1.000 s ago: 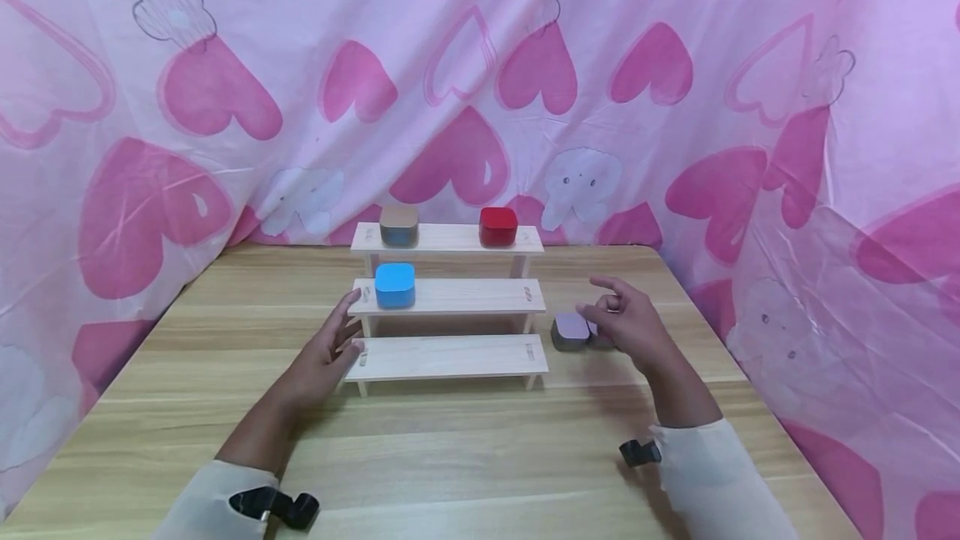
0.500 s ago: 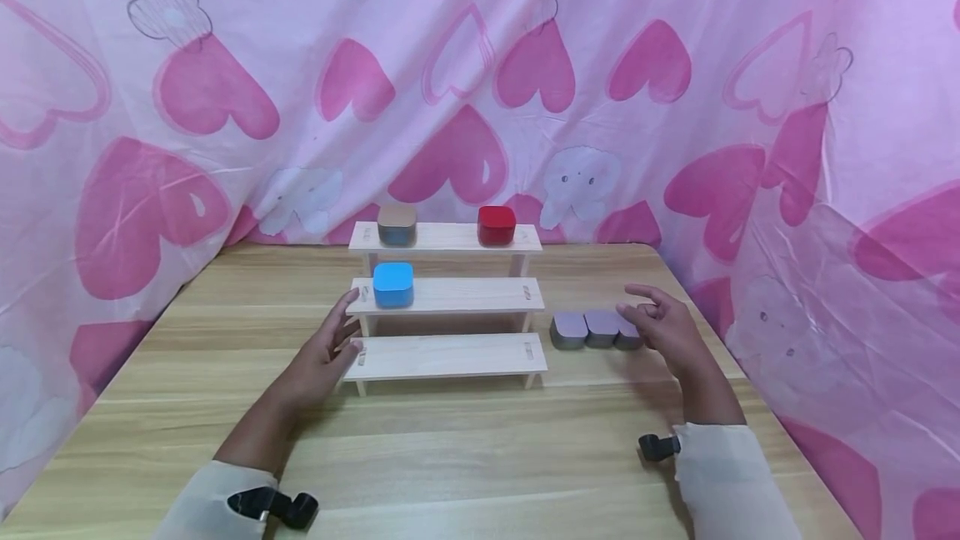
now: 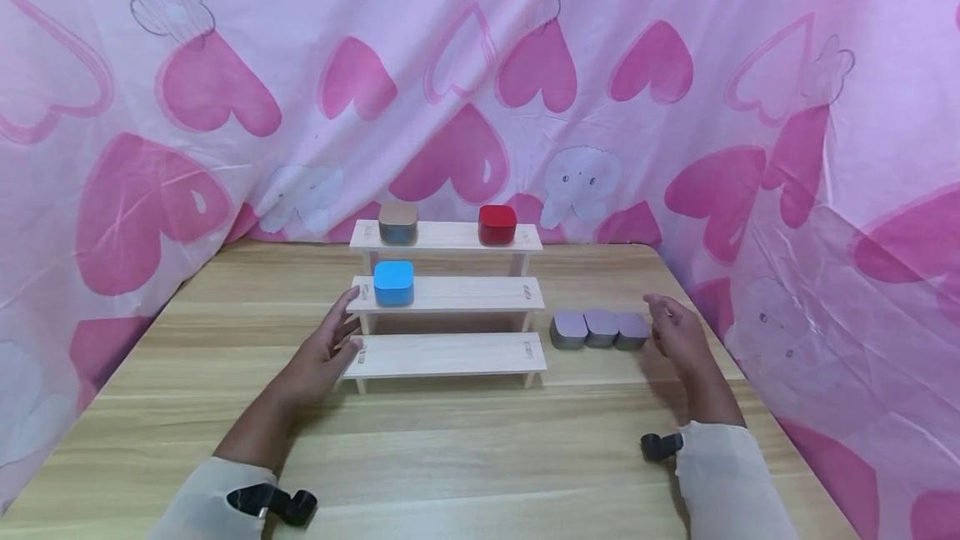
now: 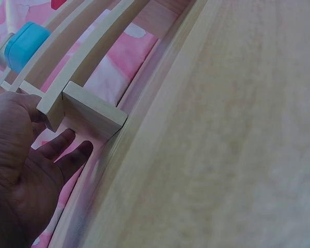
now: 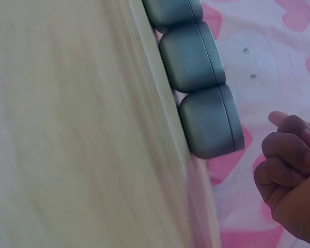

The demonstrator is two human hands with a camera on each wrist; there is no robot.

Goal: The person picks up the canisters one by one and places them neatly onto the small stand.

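Note:
A three-step wooden shelf (image 3: 448,355) stands mid-table. My left hand (image 3: 321,361) is at its left end, thumb at the lowest step's corner and fingers by the middle step. In the left wrist view, two fingers of my left hand (image 4: 39,170) are loosely bent beside the leg. On the middle step's left sits a blue rounded-square tin (image 3: 394,283). The top step bears a tan-lidded tin (image 3: 398,224) and a red tin (image 3: 497,225). Right of the shelf, three lavender-lidded tins (image 3: 601,328) form a row. My right hand (image 3: 681,340), fingers curled and holding nothing visible, is just right of them, apart.
The wood-grain table (image 3: 465,457) reaches back to a pink heart-patterned cloth (image 3: 450,65), which hangs behind and along both sides. A black camera mount (image 3: 660,447) is on the right sleeve, with another mount (image 3: 273,505) on the left sleeve.
My right hand has moved right, off the lavender-lidded tins, uncovering the row, and its fingers have curled in. The left hand has stayed at the shelf's left end.

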